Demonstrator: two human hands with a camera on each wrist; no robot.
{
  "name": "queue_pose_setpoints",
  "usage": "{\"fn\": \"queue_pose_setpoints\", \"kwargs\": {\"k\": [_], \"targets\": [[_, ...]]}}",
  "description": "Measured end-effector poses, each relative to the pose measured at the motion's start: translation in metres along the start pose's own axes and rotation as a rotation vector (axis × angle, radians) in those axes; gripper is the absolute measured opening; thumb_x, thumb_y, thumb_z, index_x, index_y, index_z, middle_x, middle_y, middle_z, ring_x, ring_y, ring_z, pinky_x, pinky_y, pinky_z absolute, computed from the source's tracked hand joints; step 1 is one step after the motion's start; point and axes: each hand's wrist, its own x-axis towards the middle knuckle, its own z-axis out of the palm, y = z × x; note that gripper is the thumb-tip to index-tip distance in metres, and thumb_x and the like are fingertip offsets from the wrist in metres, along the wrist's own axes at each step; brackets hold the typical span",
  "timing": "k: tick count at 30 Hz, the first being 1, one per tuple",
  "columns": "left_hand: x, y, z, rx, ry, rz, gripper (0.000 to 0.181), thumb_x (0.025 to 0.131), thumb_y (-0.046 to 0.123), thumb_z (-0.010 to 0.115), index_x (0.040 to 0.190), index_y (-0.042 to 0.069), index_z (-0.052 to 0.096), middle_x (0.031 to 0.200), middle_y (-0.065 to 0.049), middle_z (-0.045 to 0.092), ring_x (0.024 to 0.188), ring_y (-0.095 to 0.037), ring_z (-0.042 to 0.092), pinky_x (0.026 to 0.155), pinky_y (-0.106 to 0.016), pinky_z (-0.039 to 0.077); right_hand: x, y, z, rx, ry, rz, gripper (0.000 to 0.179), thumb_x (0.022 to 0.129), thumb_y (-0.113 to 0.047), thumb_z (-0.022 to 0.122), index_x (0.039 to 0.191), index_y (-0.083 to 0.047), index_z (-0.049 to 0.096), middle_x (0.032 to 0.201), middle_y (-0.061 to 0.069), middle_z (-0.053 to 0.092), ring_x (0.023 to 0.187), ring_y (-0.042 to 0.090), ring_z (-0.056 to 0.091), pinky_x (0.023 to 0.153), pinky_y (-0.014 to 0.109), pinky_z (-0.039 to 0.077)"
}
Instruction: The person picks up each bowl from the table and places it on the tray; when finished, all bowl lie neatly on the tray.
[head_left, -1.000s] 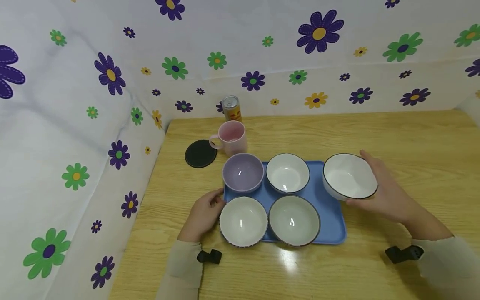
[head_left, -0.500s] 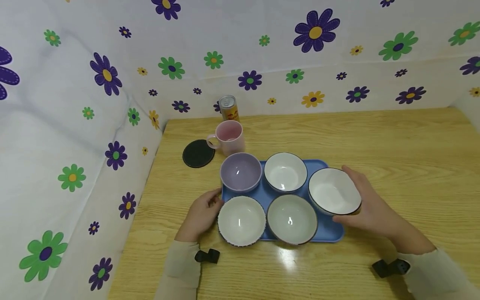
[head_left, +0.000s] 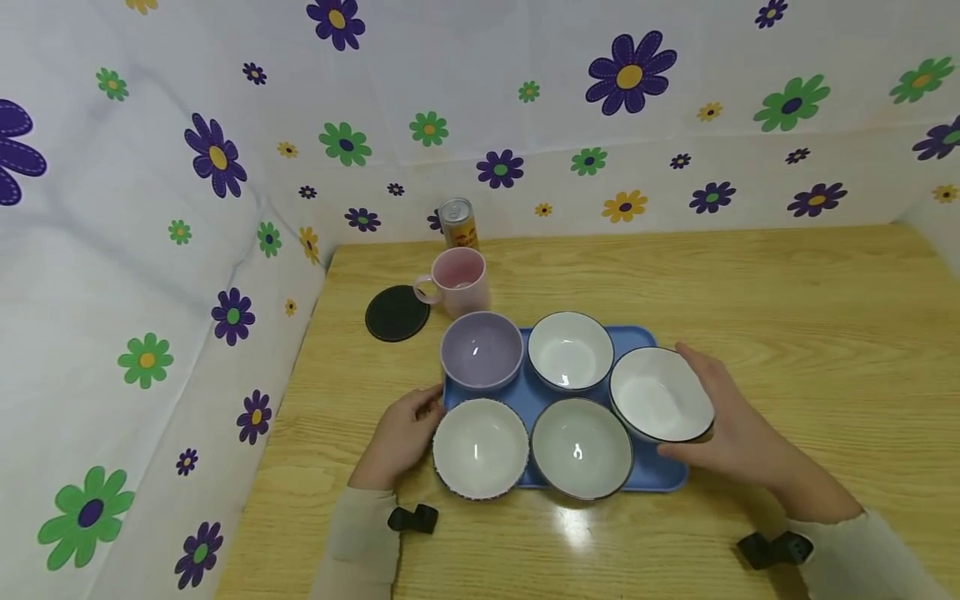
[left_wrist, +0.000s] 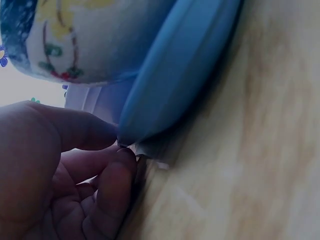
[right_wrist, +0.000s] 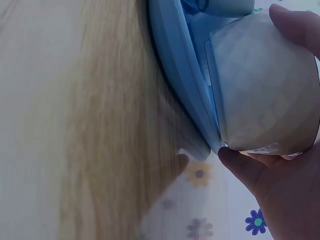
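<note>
In the head view my right hand grips a white bowl with a dark rim at the right part of a blue tray. The right wrist view shows this bowl's faceted outside low over the tray, fingers and thumb on either side. My left hand is at the tray's left edge; in the left wrist view, thumb and fingertips pinch the tray's edge. Also on the tray are a purple bowl, a white bowl, a cream bowl with a patterned rim and a brown-rimmed bowl.
Behind the purple bowl stands a pink mug, with a drink can farther back. A round black coaster lies left of the mug. Flower-print cloth encloses the wooden table at the back and left.
My right hand has brought the white bowl leftward and down onto the tray's right part, close beside the other bowls. The left hand has stayed at the tray's edge.
</note>
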Motion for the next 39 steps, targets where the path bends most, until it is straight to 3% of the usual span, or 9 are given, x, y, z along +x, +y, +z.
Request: {"fn": "queue_pose_setpoints", "kwargs": {"k": [9, 16, 20, 22, 25, 28, 33, 39], "targets": [[0.0, 0.003, -0.002, -0.035, -0.012, 0.01, 0.039, 0.102, 0.024, 0.059, 0.139, 0.01, 0.062, 0.109, -0.004, 0.066, 0.103, -0.021, 0.057, 0.093, -0.043, 0.046, 0.004, -0.004, 0.002, -0.015, 0.023, -0.063, 0.132, 0.055, -0.011, 0.098, 0.161, -0.012, 0.019, 0.148, 0.018, 0.034, 0.124, 0.016, 0.035, 0.093, 0.013, 0.03], [0.0, 0.003, -0.004, -0.041, -0.023, 0.01, 0.039, 0.102, 0.022, 0.058, 0.139, 0.008, 0.061, 0.118, -0.007, 0.066, 0.108, -0.022, 0.058, 0.096, -0.047, 0.046, 0.003, -0.007, 0.004, -0.051, 0.018, -0.014, 0.131, 0.058, -0.017, 0.098, 0.162, -0.015, 0.019, 0.145, 0.017, 0.035, 0.123, 0.019, 0.037, 0.092, 0.014, 0.032], [0.0, 0.003, -0.004, -0.044, -0.028, 0.016, 0.039, 0.102, 0.02, 0.058, 0.139, 0.007, 0.061, 0.118, -0.008, 0.066, 0.108, -0.023, 0.058, 0.095, -0.046, 0.046, 0.003, -0.009, 0.006, -0.046, 0.025, -0.018, 0.129, 0.058, -0.016, 0.098, 0.16, -0.01, 0.021, 0.147, 0.017, 0.033, 0.124, 0.022, 0.036, 0.092, 0.013, 0.031], [0.0, 0.002, -0.003, -0.055, -0.03, 0.014, 0.039, 0.102, 0.019, 0.059, 0.139, 0.007, 0.061, 0.12, -0.009, 0.066, 0.111, -0.024, 0.058, 0.098, -0.047, 0.046, 0.003, -0.01, 0.008, -0.052, 0.019, -0.004, 0.128, 0.058, -0.017, 0.099, 0.159, -0.006, 0.021, 0.147, 0.019, 0.032, 0.125, 0.024, 0.035, 0.093, 0.021, 0.036], [0.0, 0.001, -0.003, -0.063, -0.032, 0.009, 0.039, 0.102, 0.02, 0.059, 0.139, 0.007, 0.062, 0.125, -0.01, 0.065, 0.116, -0.026, 0.057, 0.102, -0.049, 0.044, 0.003, -0.013, 0.01, -0.045, 0.008, 0.039, 0.126, 0.061, -0.02, 0.098, 0.159, -0.003, 0.021, 0.147, 0.022, 0.029, 0.127, 0.032, 0.034, 0.094, 0.044, 0.043], [-0.001, 0.001, -0.004, -0.067, -0.033, 0.009, 0.039, 0.102, 0.021, 0.059, 0.138, 0.007, 0.062, 0.125, -0.01, 0.065, 0.116, -0.025, 0.058, 0.102, -0.049, 0.044, 0.003, -0.016, 0.012, -0.027, 0.012, 0.071, 0.124, 0.062, -0.02, 0.097, 0.158, -0.002, 0.021, 0.148, 0.027, 0.026, 0.128, 0.04, 0.033, 0.088, 0.065, 0.04], [0.0, 0.001, -0.005, -0.068, -0.043, 0.021, 0.038, 0.103, 0.022, 0.058, 0.138, 0.008, 0.062, 0.121, -0.007, 0.066, 0.109, -0.022, 0.058, 0.097, -0.046, 0.046, 0.002, -0.02, 0.015, -0.011, 0.035, 0.094, 0.122, 0.063, -0.018, 0.096, 0.158, -0.002, 0.021, 0.147, 0.03, 0.025, 0.128, 0.044, 0.033, 0.088, 0.07, 0.037], [-0.001, 0.0, -0.006, -0.126, -0.059, -0.038, 0.039, 0.102, 0.024, 0.06, 0.139, 0.011, 0.062, 0.126, -0.006, 0.065, 0.113, -0.023, 0.058, 0.1, -0.047, 0.045, 0.0, -0.023, 0.021, -0.04, 0.022, 0.136, 0.125, 0.066, -0.025, 0.095, 0.16, -0.004, 0.015, 0.149, 0.031, 0.024, 0.128, 0.047, 0.034, 0.09, 0.07, 0.037]]}}
